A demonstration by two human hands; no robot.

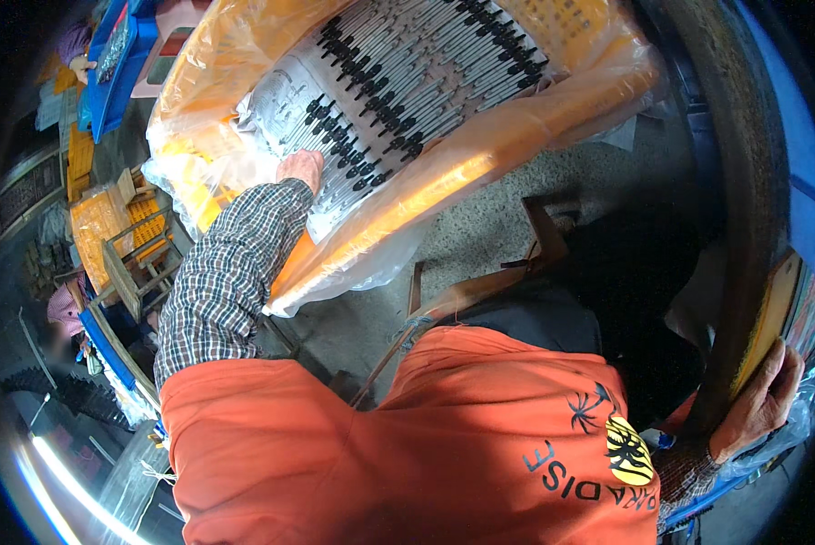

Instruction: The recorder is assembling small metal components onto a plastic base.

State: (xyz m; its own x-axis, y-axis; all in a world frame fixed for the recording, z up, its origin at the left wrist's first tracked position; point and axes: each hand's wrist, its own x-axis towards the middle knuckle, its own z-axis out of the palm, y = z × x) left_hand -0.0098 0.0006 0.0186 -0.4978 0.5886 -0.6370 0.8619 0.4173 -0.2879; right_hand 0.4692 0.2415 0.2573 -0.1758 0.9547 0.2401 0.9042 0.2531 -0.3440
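My left hand (301,169), in a checked sleeve, reaches into a yellow crate (480,150) lined with clear plastic. Its fingers are curled closed at the near end of a row of thin metal rods with black ends (344,150); what they hold, if anything, is hidden. More rods with black ends (426,68) lie side by side in long rows on printed paper (285,95). Far to the right, my right hand (766,400) lies by the edge of a yellow board (764,322), fingers stretched out and nothing visible in them.
A dark curved beam (744,182) rises between the crate and my right hand. Below the crate stands a brown metal frame (480,289) on the grey floor. To the left are a wooden stool (139,272), a blue tray (115,64) and another person's hand (82,68).
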